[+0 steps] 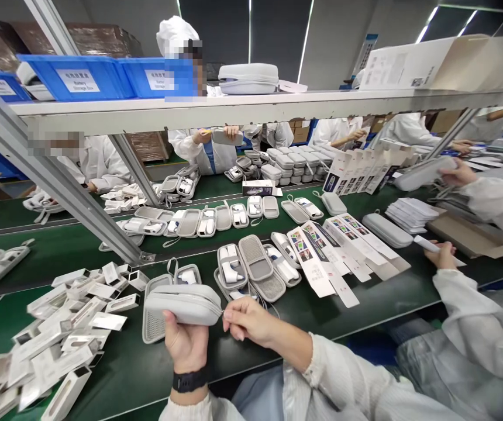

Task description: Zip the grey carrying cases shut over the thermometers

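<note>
A light grey zippered case (pixel 183 303) rests in my left hand (pixel 186 345), which grips it from below, a dark watch band on the wrist. At the case's right end my right hand (pixel 245 320) is closed in a pinch at the zipper; the zipper pull itself is hidden by my fingers. The case looks nearly closed, with a gap along its right side. Behind it lies an open case (pixel 154 327) with a mesh lining. Just beyond my right hand, more open cases hold white devices (pixel 230 271) in their trays.
Many small white boxes (pixel 65 327) are heaped at left. Flattened printed cartons (pixel 317 263) lie right of centre. A co-worker's hands at right hold a grey case (pixel 424 174) and a white slip. A metal post (pixel 97 193) and a shelf (pixel 255 111) cross the view.
</note>
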Action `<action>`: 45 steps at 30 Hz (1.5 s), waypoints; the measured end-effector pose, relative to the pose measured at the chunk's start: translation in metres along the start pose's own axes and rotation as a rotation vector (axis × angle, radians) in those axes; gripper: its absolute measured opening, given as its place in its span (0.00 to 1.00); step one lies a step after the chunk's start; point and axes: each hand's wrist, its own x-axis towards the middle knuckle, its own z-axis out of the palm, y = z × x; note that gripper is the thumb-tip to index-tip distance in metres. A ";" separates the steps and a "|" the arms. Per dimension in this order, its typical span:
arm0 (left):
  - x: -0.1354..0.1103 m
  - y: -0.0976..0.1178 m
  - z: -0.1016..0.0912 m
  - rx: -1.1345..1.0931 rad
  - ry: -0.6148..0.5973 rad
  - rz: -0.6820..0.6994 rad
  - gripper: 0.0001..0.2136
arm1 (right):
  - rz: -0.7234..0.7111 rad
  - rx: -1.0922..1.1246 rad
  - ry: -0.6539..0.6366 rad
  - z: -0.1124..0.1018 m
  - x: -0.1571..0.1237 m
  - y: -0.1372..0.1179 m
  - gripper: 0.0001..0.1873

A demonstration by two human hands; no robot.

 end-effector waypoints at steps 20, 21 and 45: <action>-0.005 -0.016 0.006 0.805 -0.128 0.123 0.32 | 0.122 -0.039 0.163 0.000 -0.039 -0.097 0.19; -0.007 -0.017 0.006 0.901 -0.178 0.118 0.30 | 0.126 -0.065 0.158 0.002 -0.041 -0.099 0.20; -0.031 -0.012 0.055 1.725 -0.664 0.099 0.21 | -0.211 -0.847 0.444 -0.039 -0.086 -0.105 0.13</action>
